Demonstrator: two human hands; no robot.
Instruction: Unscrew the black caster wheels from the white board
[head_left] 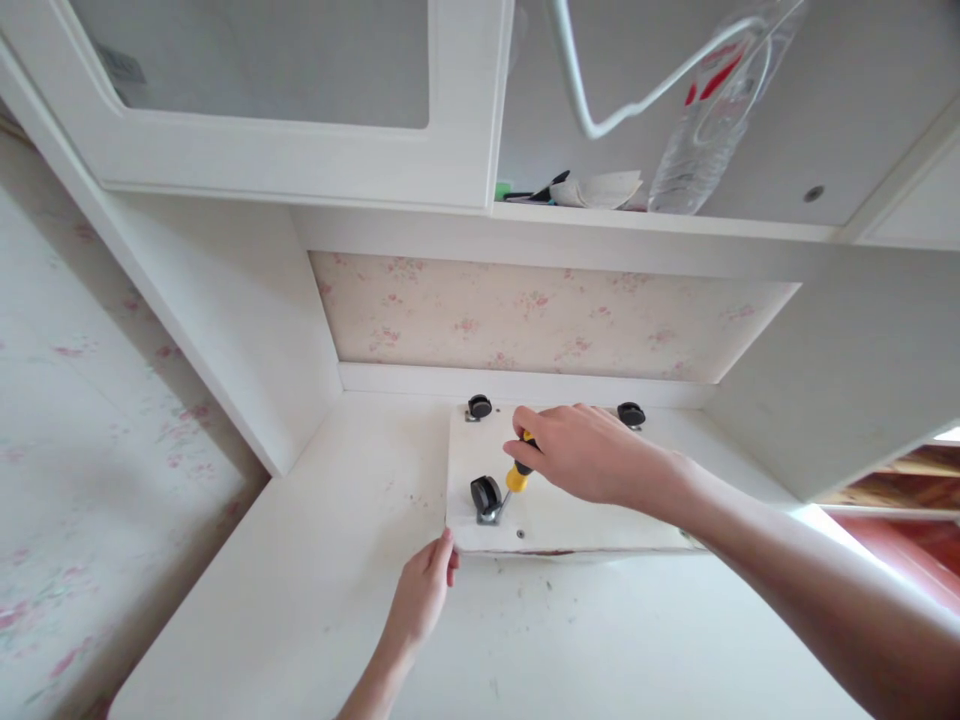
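My right hand [574,447] is wrapped round the handle of a yellow and black screwdriver [516,478]. The tool slants down, and its shaft meets the metal plate at the base of a black caster wheel [486,495]. That caster sits near the front left corner of a white board [600,525] lying on the desk. With thumb and fingers, my left hand [426,585] grips the same corner of the board. Two more black casters, one at the back left [478,406] and one at the back right [631,414], stand on the board. My right forearm covers part of its right side.
The white desk top [337,580] bears small dark specks. Above it hang a glass-fronted cabinet door [300,150] and a shelf with a clear plastic bottle [705,130], a white cable [592,125] and small items. White side panels [225,300] flank the desk.
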